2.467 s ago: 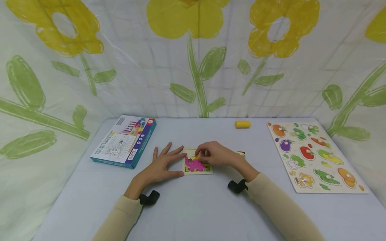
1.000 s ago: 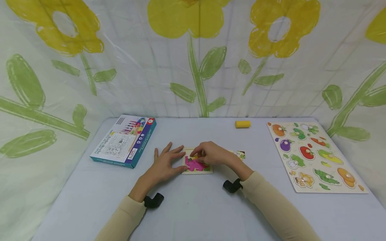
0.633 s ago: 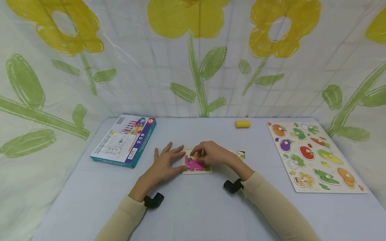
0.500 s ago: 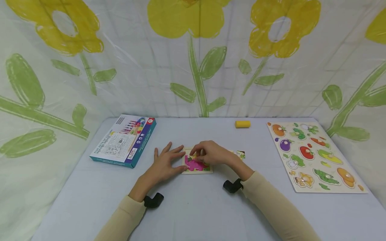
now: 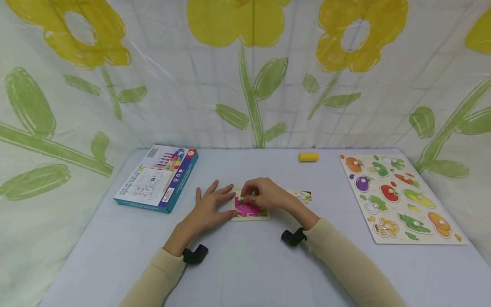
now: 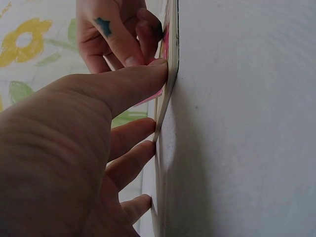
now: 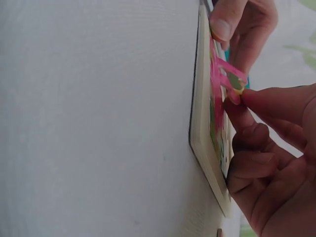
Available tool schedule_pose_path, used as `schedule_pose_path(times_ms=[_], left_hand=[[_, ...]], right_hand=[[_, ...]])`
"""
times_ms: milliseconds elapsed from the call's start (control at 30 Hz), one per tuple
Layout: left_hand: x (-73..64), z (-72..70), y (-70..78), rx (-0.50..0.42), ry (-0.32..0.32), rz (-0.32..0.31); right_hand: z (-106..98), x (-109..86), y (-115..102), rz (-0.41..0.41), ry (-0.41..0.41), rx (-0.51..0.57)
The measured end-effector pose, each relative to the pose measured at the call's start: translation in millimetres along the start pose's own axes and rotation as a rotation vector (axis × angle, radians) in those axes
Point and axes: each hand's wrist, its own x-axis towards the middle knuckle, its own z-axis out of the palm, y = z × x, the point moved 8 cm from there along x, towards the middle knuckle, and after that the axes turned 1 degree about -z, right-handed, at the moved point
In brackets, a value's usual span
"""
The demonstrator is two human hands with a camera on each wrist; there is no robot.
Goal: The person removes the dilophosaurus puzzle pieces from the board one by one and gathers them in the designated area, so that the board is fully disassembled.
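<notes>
A small square wooden jigsaw puzzle [image 5: 251, 218] with a pink dinosaur picture lies flat at mid-table. My left hand [image 5: 207, 211] is spread beside it, the thumb on its near left corner and other fingertips at its left edge. Over its upper part, my right hand [image 5: 266, 194] pinches a pink and green puzzle piece [image 7: 235, 80] between thumb and fingertips. In the right wrist view that piece stands tilted up from the board. My right fingers hide part of the picture from above. Loose puzzle pieces [image 5: 306, 195] lie right of the board, partly behind my right wrist.
At the back left lies a blue and white box [image 5: 157, 179]. A yellow cylinder [image 5: 308, 157] sits near the table's back edge. On the right is a vegetable peg puzzle board [image 5: 400, 200]. A flower-printed curtain [image 5: 172, 85] rises behind the table.
Compared with 2.5 seconds ago, my right hand has shifted slightly left, showing more loose pieces. My left thumb has moved onto the board's corner. In the last half second the fingers barely move.
</notes>
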Motion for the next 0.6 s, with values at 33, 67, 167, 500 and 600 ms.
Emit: schedule_pose_path(times_ms=[33,67,167,500,600], left_hand=[[-0.1,0.1,-0.3,-0.001,0.001,0.001],[-0.1,0.1,-0.6,0.000,0.002,0.000],[0.2,0.1,-1.0,0.002,0.005,0.000],[1.1,0.3,-1.5,-0.006,0.003,-0.005],[0.9,0.0,-1.1,-0.004,0.002,-0.006]], right_hand=[[0.3,0.3,-0.2,0.000,0.004,0.003],[0.4,0.3,-0.5,0.001,0.008,0.006],[0.7,1.0,-0.3,0.008,0.016,0.014],[1.5,2.5,6.8,0.036,0.017,0.060],[1.6,3.7,9.4,0.040,0.016,0.079]])
